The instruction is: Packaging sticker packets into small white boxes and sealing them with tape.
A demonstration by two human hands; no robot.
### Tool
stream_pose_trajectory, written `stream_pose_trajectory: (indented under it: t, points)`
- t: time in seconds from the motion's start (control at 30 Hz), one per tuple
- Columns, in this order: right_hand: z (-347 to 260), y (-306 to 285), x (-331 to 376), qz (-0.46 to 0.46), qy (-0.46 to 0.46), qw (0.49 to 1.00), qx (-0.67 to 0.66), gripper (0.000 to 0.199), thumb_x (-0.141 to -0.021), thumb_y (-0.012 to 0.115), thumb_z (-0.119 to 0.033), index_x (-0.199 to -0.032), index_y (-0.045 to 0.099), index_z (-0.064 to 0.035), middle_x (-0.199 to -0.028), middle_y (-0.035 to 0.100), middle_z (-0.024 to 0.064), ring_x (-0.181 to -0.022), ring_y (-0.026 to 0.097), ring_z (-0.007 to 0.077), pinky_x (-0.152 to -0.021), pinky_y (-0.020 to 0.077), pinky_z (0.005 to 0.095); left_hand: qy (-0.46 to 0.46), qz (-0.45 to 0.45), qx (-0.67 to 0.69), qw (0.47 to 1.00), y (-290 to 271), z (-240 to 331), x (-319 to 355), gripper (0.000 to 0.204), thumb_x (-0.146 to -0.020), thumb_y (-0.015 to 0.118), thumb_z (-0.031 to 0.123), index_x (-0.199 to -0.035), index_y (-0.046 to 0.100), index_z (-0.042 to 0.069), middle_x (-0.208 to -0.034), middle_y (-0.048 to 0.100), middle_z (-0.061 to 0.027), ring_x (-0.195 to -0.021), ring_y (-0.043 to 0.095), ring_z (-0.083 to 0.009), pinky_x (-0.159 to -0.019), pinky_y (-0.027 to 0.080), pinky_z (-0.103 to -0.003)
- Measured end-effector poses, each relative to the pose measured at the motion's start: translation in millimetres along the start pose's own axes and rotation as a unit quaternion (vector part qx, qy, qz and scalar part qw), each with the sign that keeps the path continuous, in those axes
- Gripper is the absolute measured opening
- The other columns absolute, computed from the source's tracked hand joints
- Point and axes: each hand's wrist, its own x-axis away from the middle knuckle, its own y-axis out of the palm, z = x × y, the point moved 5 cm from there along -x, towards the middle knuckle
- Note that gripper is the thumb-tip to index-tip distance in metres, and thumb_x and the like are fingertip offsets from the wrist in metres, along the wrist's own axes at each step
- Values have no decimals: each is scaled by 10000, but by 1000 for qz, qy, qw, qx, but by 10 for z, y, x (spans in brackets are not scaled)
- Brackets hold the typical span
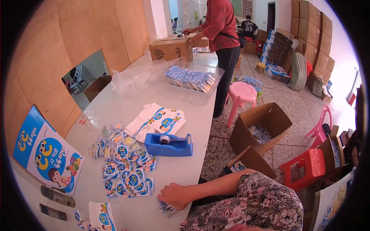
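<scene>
One hand (175, 195) rests near the edge of the white table (192, 154). It comes in from the right, on a bare arm in a flowered sleeve, so it looks like the right hand. Its fingers are curled around a small bunch of little packets (166, 208), pressing them down so they stay together. The left hand is not in view.

Just beside the hand lies a loose pile of blue and white sachets (123, 165), close enough to grab. A blue tape dispenser (169, 144) sits right behind the pile. Flat unfolded cartons (158, 121) lie a bit farther back. A clear tray of packets (190, 79) is far up the table, where another person (221, 34) stands.
</scene>
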Motion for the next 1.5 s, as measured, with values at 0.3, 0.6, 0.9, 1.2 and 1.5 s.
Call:
stream_pose_trajectory:
  t: [0.3,0.6,0.9,1.2,1.5]
  points:
    - [1,17,8,-15,4,1000,-1,554,-575,782,-141,-1043,548,41,-936,622,195,-848,627,341,-681,499,420,-25,-42,-48,998,-66,244,-182,754,-907,640,262,-1508,251,24,-1480,383,-257,-1357,406,-377,-1105,370,-433]
    - [-74,5,77,-10,9,1000,25,683,-614,744,-150,-1234,483,-30,-1016,576,119,-918,584,312,-704,467,420,209,34,-13,977,455,197,-433,1004,-733,799,173,-1529,202,33,-1501,349,-241,-1381,376,-353,-1145,301,-482]
    - [22,-13,54,-11,13,999,32,694,-620,757,-247,-1248,523,-69,-978,617,134,-899,622,348,-742,511,480,90,36,-24,995,614,453,-17,1186,-619,922,104,-1529,169,9,-1492,347,-149,-1336,417,-254,-1119,357,-398]
    - [-63,-106,18,-37,29,996,73,790,-620,808,-322,-1308,508,-72,-1110,627,146,-1045,622,332,-857,510,434,333,25,-252,908,801,1288,100,901,-656,830,-6,-1411,352,111,-1518,329,-191,-1384,370,-403,-1127,353,-477]
    - [-2,-4,58,7,2,999,43,633,-634,747,-220,-1210,534,-66,-973,630,133,-885,639,344,-717,518,467,333,-179,-319,869,658,923,549,717,-700,646,-17,-1367,484,189,-1573,209,-283,-1424,177,-589,-1138,225,-666]
